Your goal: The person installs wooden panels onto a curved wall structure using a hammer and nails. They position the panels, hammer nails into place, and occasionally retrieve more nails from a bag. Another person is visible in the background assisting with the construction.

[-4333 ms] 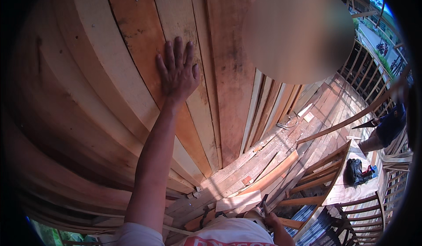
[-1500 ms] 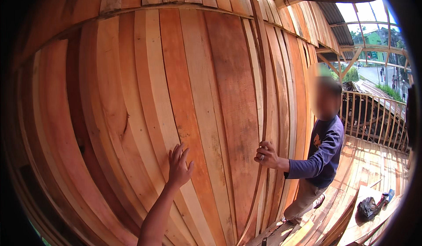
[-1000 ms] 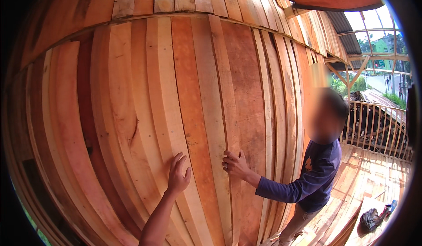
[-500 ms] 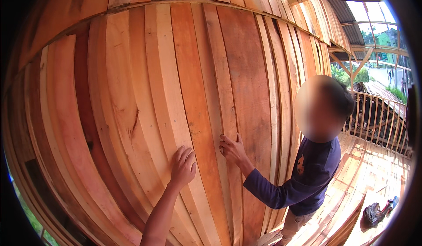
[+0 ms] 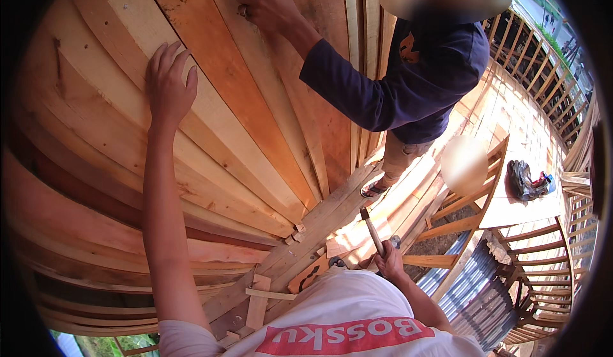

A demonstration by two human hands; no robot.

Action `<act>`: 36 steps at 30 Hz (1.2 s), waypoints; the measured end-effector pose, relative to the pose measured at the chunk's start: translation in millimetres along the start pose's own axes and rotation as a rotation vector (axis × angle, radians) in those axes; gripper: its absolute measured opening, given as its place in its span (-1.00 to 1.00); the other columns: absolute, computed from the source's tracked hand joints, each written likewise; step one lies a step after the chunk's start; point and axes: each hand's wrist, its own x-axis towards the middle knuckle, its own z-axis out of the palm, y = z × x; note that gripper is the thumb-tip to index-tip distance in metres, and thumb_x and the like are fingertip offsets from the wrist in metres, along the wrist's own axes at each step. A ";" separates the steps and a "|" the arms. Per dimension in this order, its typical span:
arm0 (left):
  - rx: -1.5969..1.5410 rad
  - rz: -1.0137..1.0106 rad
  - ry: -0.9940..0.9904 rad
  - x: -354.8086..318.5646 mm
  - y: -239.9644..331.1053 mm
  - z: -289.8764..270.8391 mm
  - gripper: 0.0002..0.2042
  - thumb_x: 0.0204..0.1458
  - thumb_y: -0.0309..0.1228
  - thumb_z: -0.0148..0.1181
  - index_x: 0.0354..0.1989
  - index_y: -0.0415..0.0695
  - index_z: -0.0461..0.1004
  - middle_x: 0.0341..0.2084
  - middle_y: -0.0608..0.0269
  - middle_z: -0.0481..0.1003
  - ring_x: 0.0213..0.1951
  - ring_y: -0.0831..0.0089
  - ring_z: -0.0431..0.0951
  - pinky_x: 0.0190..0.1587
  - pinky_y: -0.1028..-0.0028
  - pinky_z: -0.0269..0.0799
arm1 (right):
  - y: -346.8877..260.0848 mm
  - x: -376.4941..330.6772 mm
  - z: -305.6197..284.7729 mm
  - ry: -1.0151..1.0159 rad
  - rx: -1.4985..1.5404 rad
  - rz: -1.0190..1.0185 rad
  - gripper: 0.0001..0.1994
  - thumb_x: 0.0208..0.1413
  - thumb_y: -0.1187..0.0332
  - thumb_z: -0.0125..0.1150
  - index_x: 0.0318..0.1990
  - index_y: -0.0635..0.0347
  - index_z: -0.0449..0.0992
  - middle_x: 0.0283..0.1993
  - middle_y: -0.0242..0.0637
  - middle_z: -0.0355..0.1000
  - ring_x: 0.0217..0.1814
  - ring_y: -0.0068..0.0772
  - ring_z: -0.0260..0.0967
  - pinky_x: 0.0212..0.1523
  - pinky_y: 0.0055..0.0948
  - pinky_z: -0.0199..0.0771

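Note:
My left hand [image 5: 171,84] lies with its fingers stretched out on a pale plank [image 5: 211,121] of the board wall, close to the edge of an orange-brown plank [image 5: 230,89]. Low by my right side, my right hand [image 5: 389,262] is closed round a hammer; its light wooden handle [image 5: 373,230] with a dark end points up and to the left. The hammer's head is mostly hidden by the hand. Further along the wall, a co-worker in a dark blue long-sleeved top [image 5: 421,82] has a ringed hand [image 5: 271,6] raised against a narrow board.
Small wood offcuts [image 5: 298,232] lie along the wall's foot on the plank floor [image 5: 348,204]. At the right are a curved wooden railing [image 5: 543,76], a pale board bearing a black plastic bag [image 5: 527,181], and an open slatted frame [image 5: 447,229] above corrugated metal sheets [image 5: 482,293].
My view has tilted down and now takes in my shirt, the floor and my right hand with the hammer. My left hand stays on the pale plank, and the co-worker's hand stays at the wall.

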 end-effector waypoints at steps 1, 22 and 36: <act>-0.052 0.004 0.008 2.1 5.9 5.0 -0.68 0.06 -0.43 0.15 0.01 -0.15 0.46 0.11 0.12 0.38 0.23 0.08 0.25 0.25 0.16 0.20 | 7.7 -3.0 1.3 0.001 0.005 -0.003 -0.73 -0.09 0.42 0.10 -0.20 0.26 0.29 -0.44 0.16 0.43 -0.29 0.25 0.42 -0.26 0.04 0.37; -0.766 -0.367 -0.226 -27.3 81.6 60.1 -0.76 0.10 -0.52 0.11 -0.07 -0.32 0.47 -0.11 -0.01 0.52 -0.04 0.15 0.54 0.03 0.32 0.44 | 29.4 -11.6 3.1 0.248 0.092 0.044 -0.75 -0.17 0.43 0.04 -0.25 0.25 0.31 -0.51 0.07 0.31 -0.47 0.22 0.28 -0.41 -0.02 0.28; -0.984 -0.726 -0.250 -46.3 104.6 147.8 -0.68 0.04 -0.52 0.18 -0.01 -0.35 0.45 -0.15 -0.07 0.55 -0.14 0.22 0.59 -0.07 0.37 0.50 | 93.3 -8.4 -25.9 0.231 0.136 0.175 -0.72 -0.17 0.40 0.15 -0.25 0.27 0.36 -0.45 0.10 0.41 -0.37 0.21 0.40 -0.31 0.01 0.36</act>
